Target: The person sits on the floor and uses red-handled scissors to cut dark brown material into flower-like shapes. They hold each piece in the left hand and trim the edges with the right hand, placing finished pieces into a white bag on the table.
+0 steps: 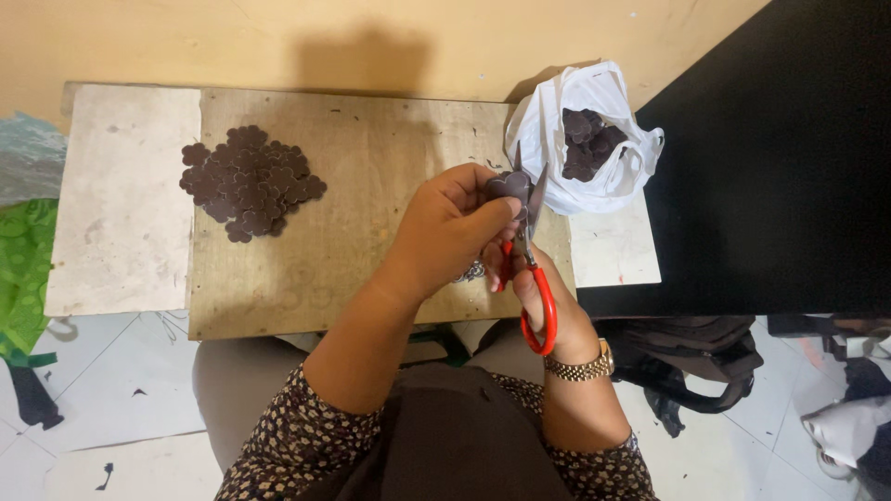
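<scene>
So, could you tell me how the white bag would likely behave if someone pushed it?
The white bag looks like thin crumpled plastic, so it would probably crumple rather than slide stiffly. It holds only some dark cutouts, so it is likely light. Its open, slumped top suggests pieces could spill.

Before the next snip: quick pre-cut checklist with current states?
1. Scissors gripped by right hand, through the red handles: ok.
2. Flower-shaped brown piece pinched in left hand: ok.
3. Blades open around the piece's edge: ok.
4. Left fingertips out of the blades' path: cannot tell, they sit close.
5. Pile of brown pieces lying on the wooden board, away from the hands: ok.
6. White bag of pieces open, upright beside the scissors: ok.
</scene>
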